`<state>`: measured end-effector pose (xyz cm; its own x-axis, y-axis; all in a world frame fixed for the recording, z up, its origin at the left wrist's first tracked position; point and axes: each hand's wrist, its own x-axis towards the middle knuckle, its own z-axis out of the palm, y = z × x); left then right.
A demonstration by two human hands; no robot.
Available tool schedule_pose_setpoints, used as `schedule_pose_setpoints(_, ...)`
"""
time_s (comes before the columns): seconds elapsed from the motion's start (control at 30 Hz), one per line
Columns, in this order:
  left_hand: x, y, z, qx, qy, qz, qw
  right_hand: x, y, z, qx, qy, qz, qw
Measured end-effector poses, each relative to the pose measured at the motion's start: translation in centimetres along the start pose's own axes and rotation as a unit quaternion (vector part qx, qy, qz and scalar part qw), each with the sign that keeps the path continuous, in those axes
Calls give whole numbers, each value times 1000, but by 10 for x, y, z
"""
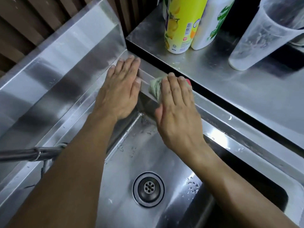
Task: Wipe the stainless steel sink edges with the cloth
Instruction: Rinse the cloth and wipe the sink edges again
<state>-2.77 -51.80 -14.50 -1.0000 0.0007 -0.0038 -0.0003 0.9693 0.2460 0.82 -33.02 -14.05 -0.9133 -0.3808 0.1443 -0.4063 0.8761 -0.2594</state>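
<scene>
My right hand (176, 111) presses a crumpled pale green cloth (155, 88) flat against the far right edge of the steel sink (218, 127), fingers straight and laid over the fabric rather than curled round it (a bit of red shows past my little finger, and I cannot tell what it belongs to). My left hand (119, 89) lies open just beside it, palm down on the back corner of the rim, fingertips reaching toward the splashback (65, 51). Below my wrists, water beads dot the basin around the drain (148, 189). A faucet (31, 153) juts in from the left. On the raised counter (246, 89) stand a yellow bottle (181, 25), a white bottle (211, 23) and a clear plastic cup (261, 35).
</scene>
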Motion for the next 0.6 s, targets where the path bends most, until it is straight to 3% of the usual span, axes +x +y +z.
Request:
schedule_pose_setpoints(0.1,-1,-2,7,31,11,6,999,-22,4,-6,8,-6,27,1000)
schedule_pose_setpoints(0.3,-1,-1,4,30,13,21,999,38,-22,14,41,21,58,997)
schedule_pose_setpoints(0.4,-2,0,3,30,9,15,999,-11,5,-4,10,-1,37,999)
schedule_pose_setpoints(0.5,-1,0,3,50,8,8,999,-56,24,-20,-2,-8,68,998)
schedule_pose_setpoints(0.6,-2,1,3,54,2,5,999,-32,11,-15,6,-4,91,996)
